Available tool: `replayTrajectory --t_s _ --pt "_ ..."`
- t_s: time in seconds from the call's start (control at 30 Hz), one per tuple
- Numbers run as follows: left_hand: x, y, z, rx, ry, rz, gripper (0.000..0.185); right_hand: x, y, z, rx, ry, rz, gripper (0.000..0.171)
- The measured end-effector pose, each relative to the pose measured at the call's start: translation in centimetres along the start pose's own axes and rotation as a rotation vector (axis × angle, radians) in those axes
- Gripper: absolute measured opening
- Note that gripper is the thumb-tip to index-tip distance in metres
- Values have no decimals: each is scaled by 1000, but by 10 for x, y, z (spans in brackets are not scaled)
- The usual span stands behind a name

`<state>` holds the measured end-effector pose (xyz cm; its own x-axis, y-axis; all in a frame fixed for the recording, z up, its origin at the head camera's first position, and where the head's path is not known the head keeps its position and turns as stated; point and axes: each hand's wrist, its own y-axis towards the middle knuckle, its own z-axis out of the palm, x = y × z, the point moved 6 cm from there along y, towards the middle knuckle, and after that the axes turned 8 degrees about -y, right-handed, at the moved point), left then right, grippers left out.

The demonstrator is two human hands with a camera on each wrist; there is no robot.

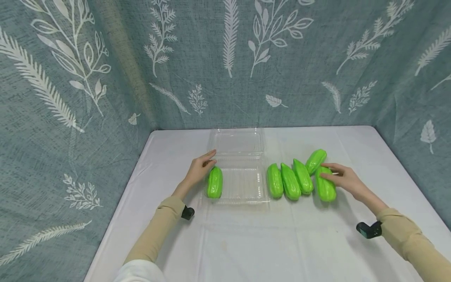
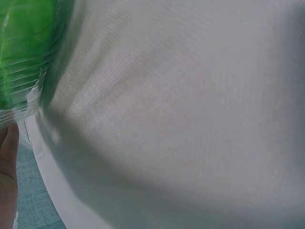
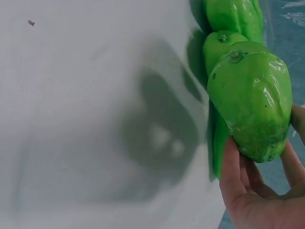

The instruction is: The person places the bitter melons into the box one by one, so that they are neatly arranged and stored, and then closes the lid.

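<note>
My right hand (image 1: 346, 179) grips a glossy, ridged green fruit (image 3: 252, 95), long like a small papaya, with fingers and thumb on opposite sides near one end. In the right wrist view this fruit overlaps others behind it and a shadow falls to its left. A clear plastic container (image 1: 243, 185) lies with its lid (image 1: 237, 141) folded back. Inside, along the left wall, sits one green fruit (image 1: 215, 183). At the container's back left corner my left hand (image 1: 198, 169) holds the edge with thumb and fingers; only part of it (image 2: 7, 162) appears in the left wrist view.
Right of the container, three green fruits (image 1: 290, 182) lie side by side. Another fruit (image 1: 316, 159) lies farther back, next to the gripped one. A white cloth (image 1: 246, 246) covers the table, and a patterned teal curtain (image 1: 211, 98) hangs behind and at the sides.
</note>
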<state>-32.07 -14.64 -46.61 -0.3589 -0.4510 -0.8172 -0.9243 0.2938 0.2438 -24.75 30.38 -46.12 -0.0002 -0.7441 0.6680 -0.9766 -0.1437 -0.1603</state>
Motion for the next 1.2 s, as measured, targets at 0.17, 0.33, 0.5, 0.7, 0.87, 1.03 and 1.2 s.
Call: replayTrajectory --t_s 0.17,0.33,0.5,0.7,0.87,1.03,1.2 --pt "2 0 0 8 4 -10 44 6 0 -5 -15 34 4 63" --pt "1 0 -1 14 5 -9 44 9 0 -9 -40 75 47 68" --pt "2 0 0 12 6 -4 43 11 0 -13 -76 104 63 69" --pt "3 0 1 13 5 -8 43 13 3 -14 -103 123 53 67" --pt "2 1 1 13 0 -6 43 19 4 -12 -121 165 40 66" --pt "2 1 1 12 -6 1 43 27 3 -5 -118 199 24 65" --pt "2 1 1 9 -11 3 43 33 7 -1 -132 225 12 64"
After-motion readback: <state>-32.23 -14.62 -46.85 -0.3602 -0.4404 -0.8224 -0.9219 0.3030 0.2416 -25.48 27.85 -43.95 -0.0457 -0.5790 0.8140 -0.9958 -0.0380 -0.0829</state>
